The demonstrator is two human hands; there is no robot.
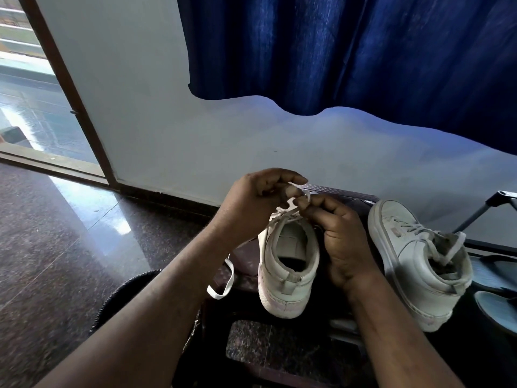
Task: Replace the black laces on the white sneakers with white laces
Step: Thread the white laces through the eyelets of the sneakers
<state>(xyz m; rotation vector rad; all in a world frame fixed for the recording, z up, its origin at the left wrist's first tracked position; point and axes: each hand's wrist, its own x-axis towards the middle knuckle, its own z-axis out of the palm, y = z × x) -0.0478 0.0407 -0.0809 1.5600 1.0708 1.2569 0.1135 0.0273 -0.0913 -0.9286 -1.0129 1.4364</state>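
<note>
The flat white lace point(232, 276), pinched by left hand point(251, 204) and right hand point(340, 236) over the white leather sneaker point(291, 275), probably needed pulling flat, untwisted.

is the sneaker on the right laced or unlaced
Laced: pale laces criss-cross the front of the right sneaker, one end lying over its opening.

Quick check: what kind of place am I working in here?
Probably a home room beside an open doorway: polished stone floor, blue curtain over a plain wall, and sandals next to the white sneakers.
</note>
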